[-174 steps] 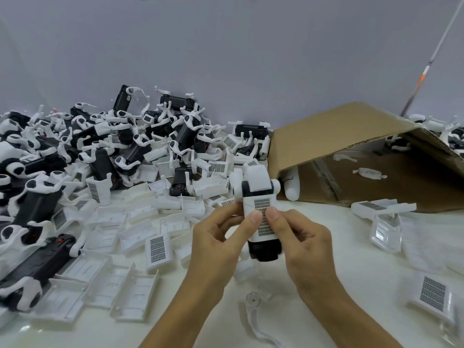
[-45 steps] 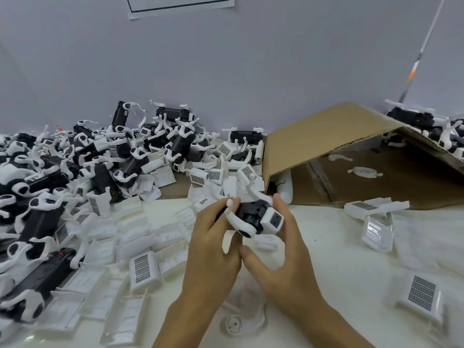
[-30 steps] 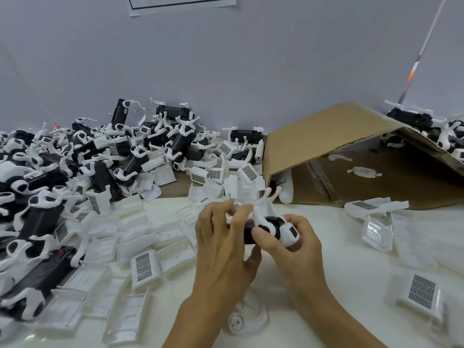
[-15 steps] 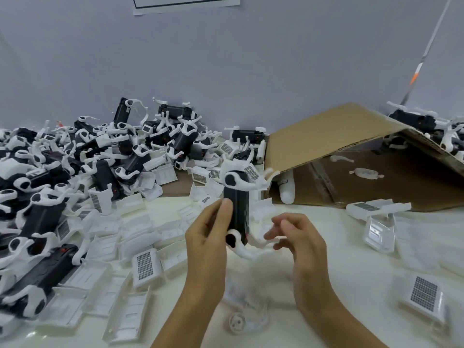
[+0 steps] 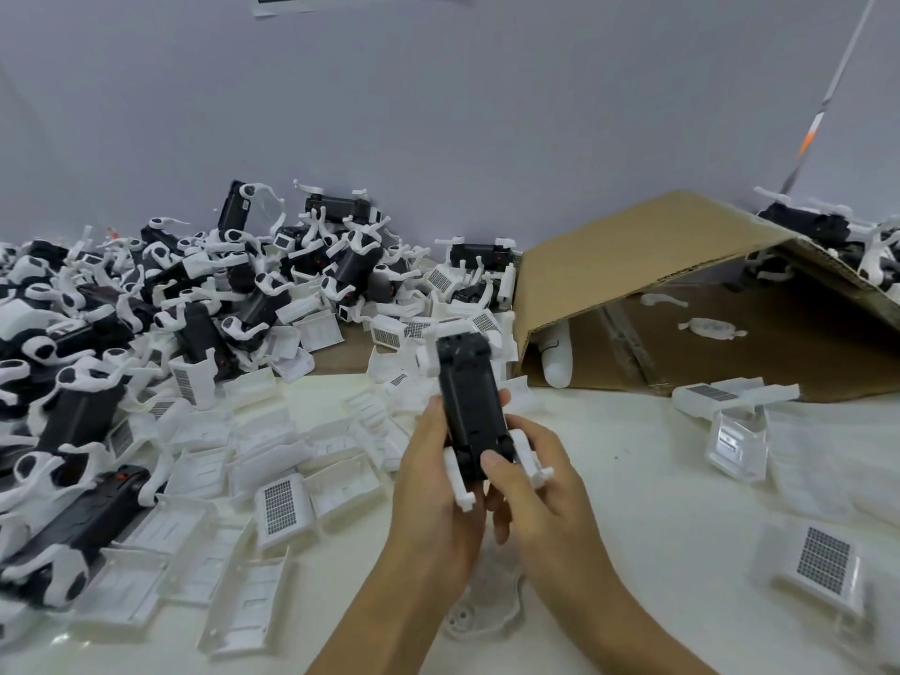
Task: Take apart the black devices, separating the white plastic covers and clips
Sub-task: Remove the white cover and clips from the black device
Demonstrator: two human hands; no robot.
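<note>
Device: we hold a black device upright over the table, white clips at both its ends.
Left hand: our fingers curl round its left side.
Right hand: our thumb presses its lower end, fingers wrapped behind.
Covers: loose, lying left of us.
Box: behind, right.

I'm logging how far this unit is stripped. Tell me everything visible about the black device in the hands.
The black device is a long, matte plastic body held above the table, its ribbed side facing the camera. White clips stay on at both ends. The left hand grips its near end, and the right hand presses a thumb there.
</note>
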